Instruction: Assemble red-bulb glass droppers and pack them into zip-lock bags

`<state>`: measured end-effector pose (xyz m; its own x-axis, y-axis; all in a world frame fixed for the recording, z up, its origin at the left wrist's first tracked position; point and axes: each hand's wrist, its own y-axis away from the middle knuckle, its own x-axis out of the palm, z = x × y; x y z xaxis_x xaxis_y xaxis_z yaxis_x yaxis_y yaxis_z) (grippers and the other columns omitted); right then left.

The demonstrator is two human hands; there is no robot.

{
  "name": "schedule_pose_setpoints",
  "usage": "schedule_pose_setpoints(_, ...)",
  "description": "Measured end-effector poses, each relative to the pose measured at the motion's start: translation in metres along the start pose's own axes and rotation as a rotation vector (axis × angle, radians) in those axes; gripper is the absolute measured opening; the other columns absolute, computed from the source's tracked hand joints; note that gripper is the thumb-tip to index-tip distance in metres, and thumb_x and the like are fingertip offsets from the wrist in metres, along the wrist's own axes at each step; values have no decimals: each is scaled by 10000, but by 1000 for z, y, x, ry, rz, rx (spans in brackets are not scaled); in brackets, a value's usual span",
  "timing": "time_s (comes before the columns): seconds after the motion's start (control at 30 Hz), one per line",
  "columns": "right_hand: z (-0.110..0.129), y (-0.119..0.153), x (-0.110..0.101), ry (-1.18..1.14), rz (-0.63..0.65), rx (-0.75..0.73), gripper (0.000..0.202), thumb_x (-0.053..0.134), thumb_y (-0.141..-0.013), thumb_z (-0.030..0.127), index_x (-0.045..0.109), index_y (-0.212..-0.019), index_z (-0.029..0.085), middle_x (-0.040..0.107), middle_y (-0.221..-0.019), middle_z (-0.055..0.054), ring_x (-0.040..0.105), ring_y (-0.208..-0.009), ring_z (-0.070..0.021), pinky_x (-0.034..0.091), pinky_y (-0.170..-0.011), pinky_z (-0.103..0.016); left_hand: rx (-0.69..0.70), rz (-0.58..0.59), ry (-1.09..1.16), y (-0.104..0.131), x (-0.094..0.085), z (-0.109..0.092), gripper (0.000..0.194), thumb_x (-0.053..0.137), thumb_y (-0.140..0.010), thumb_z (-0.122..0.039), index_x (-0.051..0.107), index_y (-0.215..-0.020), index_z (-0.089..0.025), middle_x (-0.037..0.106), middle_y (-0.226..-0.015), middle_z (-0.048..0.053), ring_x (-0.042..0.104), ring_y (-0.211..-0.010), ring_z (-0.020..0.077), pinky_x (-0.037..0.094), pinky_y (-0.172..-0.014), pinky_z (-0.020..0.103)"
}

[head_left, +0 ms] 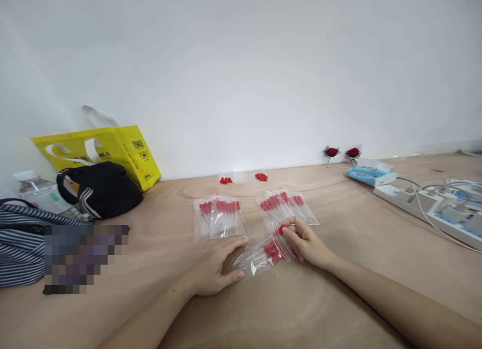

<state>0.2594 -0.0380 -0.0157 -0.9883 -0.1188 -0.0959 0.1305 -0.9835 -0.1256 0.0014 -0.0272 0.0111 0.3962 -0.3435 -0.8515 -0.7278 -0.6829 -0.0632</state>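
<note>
A clear zip bag (258, 264) lies on the table between my hands, with several red-tipped sticks (274, 249) inside. At its upper right end, by the opening, my right hand (304, 241) pinches a red-tipped stick (279, 230) between thumb and fingers. My left hand (214, 268) rests at the bag's left end. Its thumb and fingers are spread apart, with fingertips at the plastic. Just beyond, filled bags of red-tipped white sticks lie in two overlapping groups, a left group (222, 221) and a right group (284, 208).
Near the wall are two small red piles (226, 180) on clear plastic. To the left stand a yellow bag (139, 158), a black pouch (109, 191) and a plastic bottle (39, 191). A tissue pack (371, 176), a power strip (433, 213) with cables and two dark red roses (353, 152) are right.
</note>
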Motion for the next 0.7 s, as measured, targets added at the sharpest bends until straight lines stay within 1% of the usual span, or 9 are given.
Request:
schedule_pose_setpoints(0.07, -2, -1, -2, 37, 70, -37, 283, 482, -772, 475, 410, -805, 203, 422, -498, 100, 347, -353, -39, 259, -365, -172, 1, 1, 0, 0, 0, -2, 538, 546, -774, -335, 352, -1267, -247, 398, -1328, 53, 357, -1207, 247, 293, -998, 419)
schedule_pose_setpoints(0.13, -4, -3, -3, 74, 135, -91, 264, 494, -778, 448, 437, -801, 192, 511, -586, 56, 457, -474, -64, 343, -452, -186, 0, 1, 6, 0, -1, -4, 529, 545, -773, -327, 361, -1263, -249, 407, -1322, 51, 362, -1204, 249, 295, -996, 422)
schedule_pose_setpoints(0.23, -4, -6, -2, 187, 153, -164, 224, 496, -789, 395, 507, -822, 173, 608, -747, -19, 555, -664, -119, 407, -557, -219, -1, 7, 9, -1, -1, -6, 524, 539, -777, -324, 362, -1264, -248, 407, -1323, 53, 363, -1205, 250, 293, -997, 426)
schedule_pose_setpoints(0.27, -4, -8, 0, 234, 139, -176, 213, 493, -791, 374, 536, -821, 168, 622, -763, -30, 565, -682, -130, 414, -566, -225, 0, 9, 8, -1, -2, -6, 522, 538, -778, -324, 364, -1264, -246, 407, -1322, 55, 364, -1204, 250, 293, -997, 426)
schedule_pose_setpoints(0.33, -3, -9, 3, 302, 104, -174, 204, 479, -795, 335, 587, -809, 161, 640, -736, -32, 577, -648, -134, 419, -558, -229, 5, 6, 6, -1, -1, -6, 517, 538, -778, -327, 371, -1260, -242, 411, -1319, 58, 367, -1202, 249, 295, -997, 424)
schedule_pose_setpoints(0.47, -4, -12, 0, 396, 53, -143, 206, 477, -763, 280, 625, -695, 154, 641, -646, -22, 564, -558, -132, 412, -518, -227, 6, -21, 4, 0, 1, -2, 494, 545, -776, -340, 405, -1238, -236, 427, -1305, 64, 365, -1203, 253, 294, -998, 427)
schedule_pose_setpoints(0.53, -5, -16, -6, 450, -26, -139, 194, 484, -739, 264, 617, -653, 152, 632, -627, -22, 554, -560, -136, 403, -513, -228, 14, -20, 4, -1, 1, -1, 464, 545, -777, -338, 435, -1217, -238, 441, -1293, 61, 366, -1203, 250, 297, -997, 423)
schedule_pose_setpoints(0.63, 0, -29, -14, 528, -187, -151, 169, 478, -725, 247, 595, -645, 155, 619, -637, -19, 540, -570, -130, 397, -526, -228, 29, -9, 4, -1, 2, -1, 393, 540, -782, -322, 493, -1163, -237, 445, -1287, 59, 385, -1191, 238, 314, -989, 408)
schedule_pose_setpoints(0.7, 7, -44, -11, 609, -203, -157, 141, 479, -722, 233, 587, -672, 157, 622, -669, -16, 538, -577, -119, 396, -540, -220, 23, -8, 4, -1, 2, -1, 372, 541, -779, -311, 516, -1140, -224, 442, -1289, 71, 397, -1183, 235, 320, -986, 405)
